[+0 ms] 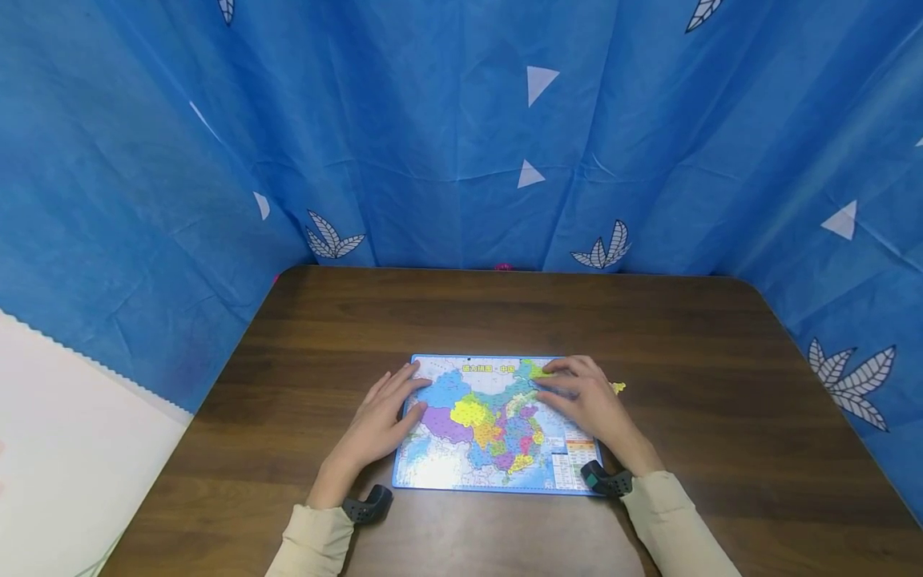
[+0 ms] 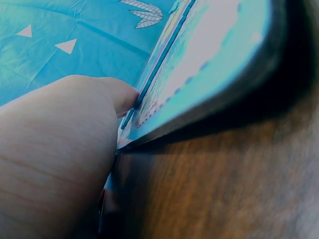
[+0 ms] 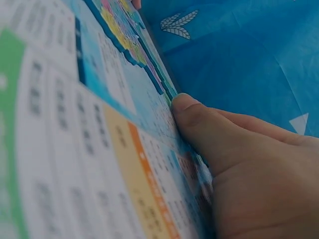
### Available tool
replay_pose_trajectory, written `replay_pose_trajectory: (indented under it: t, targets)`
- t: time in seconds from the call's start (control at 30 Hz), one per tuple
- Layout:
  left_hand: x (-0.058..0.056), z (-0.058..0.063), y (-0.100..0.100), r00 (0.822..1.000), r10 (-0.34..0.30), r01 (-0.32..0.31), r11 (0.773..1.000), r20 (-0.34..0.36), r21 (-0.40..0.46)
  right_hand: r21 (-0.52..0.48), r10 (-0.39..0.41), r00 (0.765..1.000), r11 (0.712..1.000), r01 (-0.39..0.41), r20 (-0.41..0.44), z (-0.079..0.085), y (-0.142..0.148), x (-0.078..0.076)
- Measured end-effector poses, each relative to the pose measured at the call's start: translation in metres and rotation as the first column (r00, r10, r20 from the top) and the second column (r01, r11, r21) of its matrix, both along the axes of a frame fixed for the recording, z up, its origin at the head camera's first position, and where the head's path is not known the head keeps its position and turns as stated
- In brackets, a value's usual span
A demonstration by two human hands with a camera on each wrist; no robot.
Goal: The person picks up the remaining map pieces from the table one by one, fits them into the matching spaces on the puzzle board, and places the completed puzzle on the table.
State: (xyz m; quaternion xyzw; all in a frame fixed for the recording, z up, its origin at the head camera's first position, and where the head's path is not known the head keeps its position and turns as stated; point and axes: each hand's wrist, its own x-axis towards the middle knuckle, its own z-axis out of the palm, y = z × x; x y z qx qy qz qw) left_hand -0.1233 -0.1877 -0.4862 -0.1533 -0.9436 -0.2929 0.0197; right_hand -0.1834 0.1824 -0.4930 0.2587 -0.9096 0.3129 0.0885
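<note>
A colourful map puzzle board (image 1: 505, 473) of China with a blue rim lies flat on the wooden table. My left hand (image 1: 378, 421) rests along its left side, fingers spread onto the map's upper left edge. In the left wrist view the left thumb (image 2: 127, 97) touches the board near its rim. Over the upper right part lies my right hand (image 1: 591, 401), its fingertips on the map close to a green province piece (image 1: 530, 369). The right wrist view has the right thumb (image 3: 187, 104) against the board surface, beside the raised coloured pieces (image 3: 122, 30); the other fingertips are hidden there.
A small yellow puzzle piece (image 1: 618, 388) lies just right of the board, beside my right hand. Blue patterned curtains (image 1: 461, 136) hang behind and at both sides of the brown table (image 1: 346, 312). A white surface (image 1: 65, 457) stands off the table's left edge.
</note>
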Motion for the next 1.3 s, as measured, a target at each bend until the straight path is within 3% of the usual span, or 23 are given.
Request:
replay_pose_trajectory:
  t: [0.37,0.9,1.3]
  targets:
    - [-0.001,0.0,-0.001,1.0,-0.009,0.009,1.0,-0.024,0.001,0.045,-0.016,0.998,0.999,0.018,-0.057,0.005,-0.008,0.004]
    - [0.0,0.0,0.0,1.0,-0.003,0.003,1.0,0.003,-0.001,0.02,0.036,0.998,0.999,-0.036,0.042,0.002,-0.004,0.007]
    - [0.0,-0.001,-0.001,1.0,-0.003,0.003,1.0,-0.005,0.008,-0.058,-0.147,0.989,0.988,0.145,-0.031,-0.002,0.027,0.022]
